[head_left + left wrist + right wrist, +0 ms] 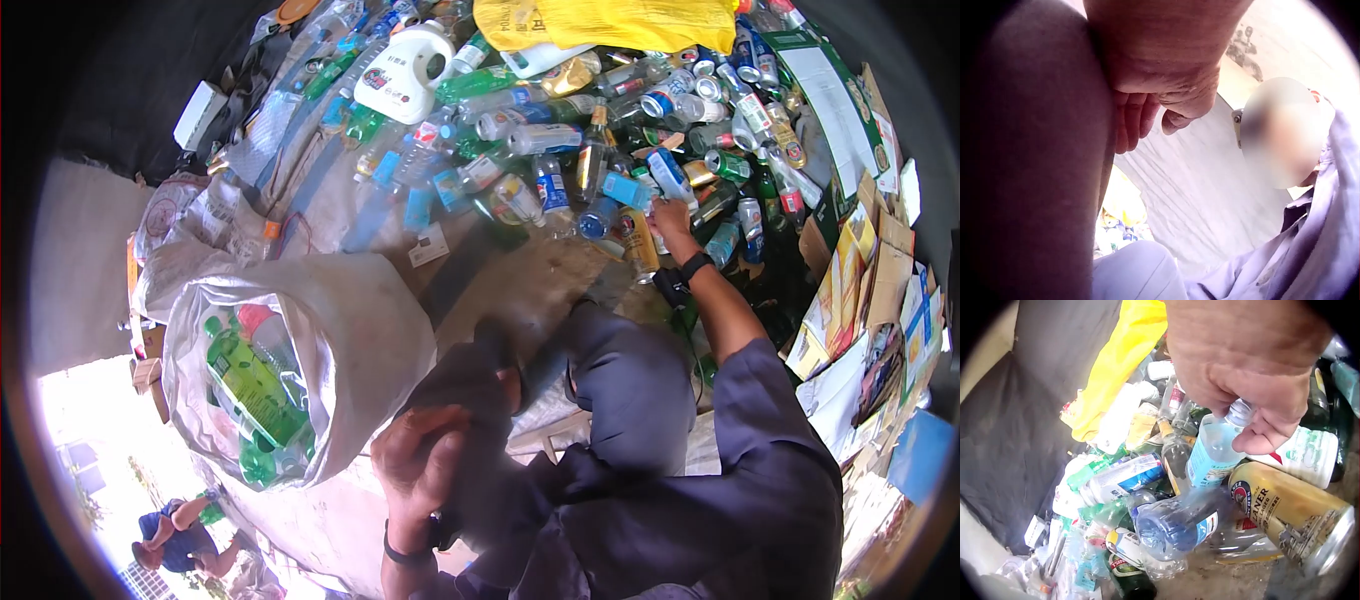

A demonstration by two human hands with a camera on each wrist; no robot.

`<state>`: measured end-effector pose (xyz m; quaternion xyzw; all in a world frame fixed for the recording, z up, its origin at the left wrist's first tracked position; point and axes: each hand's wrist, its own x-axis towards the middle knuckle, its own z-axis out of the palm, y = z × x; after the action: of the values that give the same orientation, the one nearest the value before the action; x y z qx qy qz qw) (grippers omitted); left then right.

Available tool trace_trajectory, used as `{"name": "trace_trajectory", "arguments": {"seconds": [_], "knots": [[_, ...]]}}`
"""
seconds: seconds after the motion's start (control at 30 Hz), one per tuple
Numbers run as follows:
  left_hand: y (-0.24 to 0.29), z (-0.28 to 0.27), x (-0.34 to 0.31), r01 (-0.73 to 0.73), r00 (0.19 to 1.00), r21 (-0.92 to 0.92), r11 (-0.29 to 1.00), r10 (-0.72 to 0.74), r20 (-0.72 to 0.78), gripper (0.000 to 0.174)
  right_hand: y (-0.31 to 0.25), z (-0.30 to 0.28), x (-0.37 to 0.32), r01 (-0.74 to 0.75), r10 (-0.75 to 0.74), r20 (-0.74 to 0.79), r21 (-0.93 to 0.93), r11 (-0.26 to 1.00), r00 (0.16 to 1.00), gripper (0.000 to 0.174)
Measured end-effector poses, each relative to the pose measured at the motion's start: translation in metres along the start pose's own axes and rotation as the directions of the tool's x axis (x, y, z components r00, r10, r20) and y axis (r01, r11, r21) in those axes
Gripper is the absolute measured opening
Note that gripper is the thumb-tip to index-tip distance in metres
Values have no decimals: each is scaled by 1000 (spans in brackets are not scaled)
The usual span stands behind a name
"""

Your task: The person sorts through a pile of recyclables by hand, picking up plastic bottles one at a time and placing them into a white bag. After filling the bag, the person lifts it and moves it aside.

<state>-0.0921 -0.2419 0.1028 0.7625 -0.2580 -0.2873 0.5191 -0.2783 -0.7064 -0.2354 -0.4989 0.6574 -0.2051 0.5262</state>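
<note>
In the right wrist view my right hand (pixel 1254 375) pinches the neck of a clear plastic bottle (pixel 1210 450) with a light blue label. The head view has the same right hand (pixel 672 220) at the right of a wide heap of bottles and cans. Just beside it lies a gold beer can (pixel 1291 512), and a blue-tinted plastic bottle (pixel 1172 525) rests nearby. My left hand (pixel 425 460) hangs loosely curled by my left knee, holding nothing. Its fingers (pixel 1135 119) also show in the left wrist view, near the leg.
A white woven sack (pixel 350 330) with green plastic bottles (pixel 250 380) inside stands at my left. A yellow bag (pixel 610 22) and a white jug (pixel 405 75) lie at the back. Flattened cardboard (pixel 860 280) lines the right side. Another person (pixel 180 535) is at the lower left.
</note>
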Motion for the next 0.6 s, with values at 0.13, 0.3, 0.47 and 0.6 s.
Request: {"name": "trace_trajectory", "arguments": {"seconds": [0.13, 0.3, 0.47, 0.6], "knots": [[2, -1, 1, 25, 1000, -1, 1000, -25, 18, 26, -19, -11, -33, 99, -100, 0, 97, 990, 995, 33], [-2, 2, 1, -54, 998, 44, 998, 52, 42, 26, -58, -23, -68, 296, -292, 135, -5, 955, 947, 31], [8, 3, 3, -150, 982, 93, 984, 137, 129, 16, -153, -17, -173, 522, -461, 460, -6, 853, 759, 28], [8, -5, 0, -282, 958, 83, 956, 276, 78, 27, -213, -6, -261, 618, -507, 631, 55, 784, 587, 25]]}}
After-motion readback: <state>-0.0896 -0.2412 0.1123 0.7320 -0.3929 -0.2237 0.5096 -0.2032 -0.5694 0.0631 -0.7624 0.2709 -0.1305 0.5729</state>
